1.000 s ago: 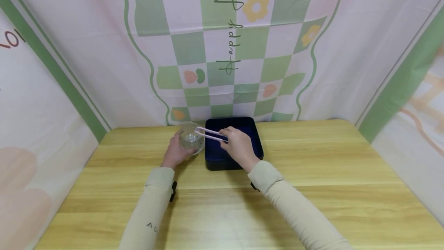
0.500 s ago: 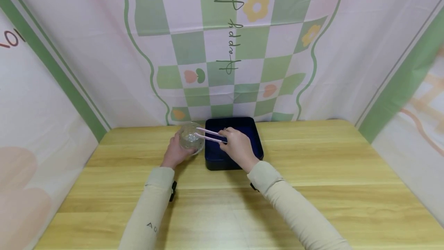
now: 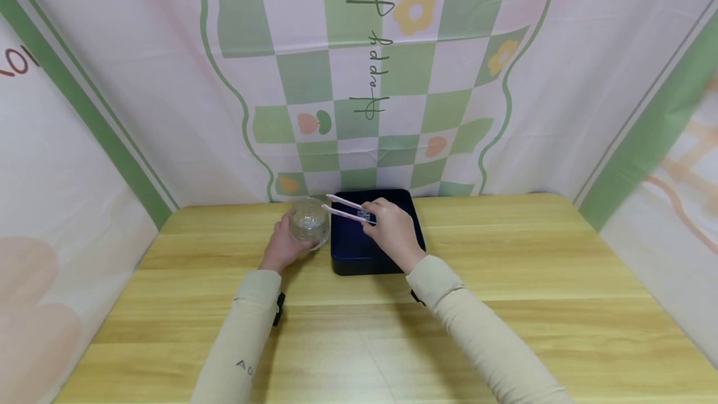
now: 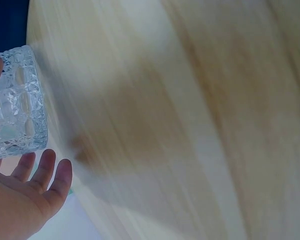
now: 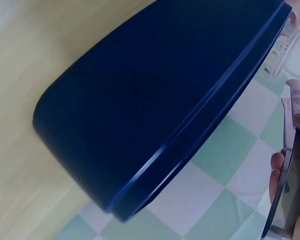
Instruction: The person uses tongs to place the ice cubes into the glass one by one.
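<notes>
My left hand [image 3: 283, 247] holds a clear glass [image 3: 310, 224] with a cut pattern, left of a dark blue tray [image 3: 349, 265]. In the left wrist view the thumb lies on one side of the glass [image 4: 15, 107] and several fingers [image 4: 60, 180] spread at the other side. My right hand [image 3: 392, 232] pinches tongs [image 3: 349, 209] over the tray. The tongs' pale pink ends point left near the glass rim, spread apart, with nothing seen between them. Their metal handle shows in the right wrist view. What the glass contains is hard to tell.
The wooden table [image 3: 505, 279] stretches around the tray and toward the front. Behind it hangs a checked cloth [image 3: 359, 80], close to the tray's back. A small printed patch [image 3: 363, 215] shows in the tray.
My right hand has moved the tongs up and to the right, off the glass mouth. Their ends stand farther apart than a second ago. The left hand and glass have stayed put.
</notes>
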The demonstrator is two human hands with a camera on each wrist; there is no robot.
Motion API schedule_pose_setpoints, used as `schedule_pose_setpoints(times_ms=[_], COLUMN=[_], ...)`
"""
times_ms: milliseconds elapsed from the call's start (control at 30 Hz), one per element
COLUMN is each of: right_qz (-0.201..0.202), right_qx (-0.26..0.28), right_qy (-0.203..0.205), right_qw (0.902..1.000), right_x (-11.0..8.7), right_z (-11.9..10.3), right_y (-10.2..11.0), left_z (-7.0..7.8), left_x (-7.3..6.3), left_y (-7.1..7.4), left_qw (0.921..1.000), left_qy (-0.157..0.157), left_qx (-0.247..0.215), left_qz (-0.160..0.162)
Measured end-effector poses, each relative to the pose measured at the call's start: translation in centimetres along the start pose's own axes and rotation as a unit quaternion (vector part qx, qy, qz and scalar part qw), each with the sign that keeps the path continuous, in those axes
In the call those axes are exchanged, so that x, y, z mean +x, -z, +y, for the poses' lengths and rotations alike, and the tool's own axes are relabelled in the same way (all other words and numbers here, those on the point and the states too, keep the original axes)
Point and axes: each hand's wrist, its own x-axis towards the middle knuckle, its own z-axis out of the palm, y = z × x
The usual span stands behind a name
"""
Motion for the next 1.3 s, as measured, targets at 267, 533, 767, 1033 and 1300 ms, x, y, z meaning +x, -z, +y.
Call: schedule_pose_setpoints(times_ms=[267,533,767,1033,1300], right_qz=[-0.004,-0.046,-0.081,-0.097,-0.114], right_qx=[-0.022,-0.036,-0.051,-0.058,-0.059], right_qy=[-0.032,-0.089,-0.112,-0.113,-0.114], right_qw=[0.9992,0.9944,0.9891,0.9871,0.9850], right_x=[0.1,-0.1,-0.4,-1.0,-1.2], right_z=[1.7,2.9,3.9,4.5,4.6], right_y=[-0.2,-0.3,-0.5,-0.6,-0.8], left_z=[0.0,-0.3,-0.2,-0.6,-0.5], left_x=[0.1,0.2,0.2,0.5,0.4], left_y=[0.0,0.0,0.0,-0.1,0.0], left_qw=[0.9999,0.9997,0.9998,0.9998,0.9997], left_qy=[0.010,0.020,0.016,0.009,0.016], left_qx=[0.008,0.006,0.003,0.002,0.003], left_qz=[-0.004,-0.014,-0.014,-0.015,-0.017])
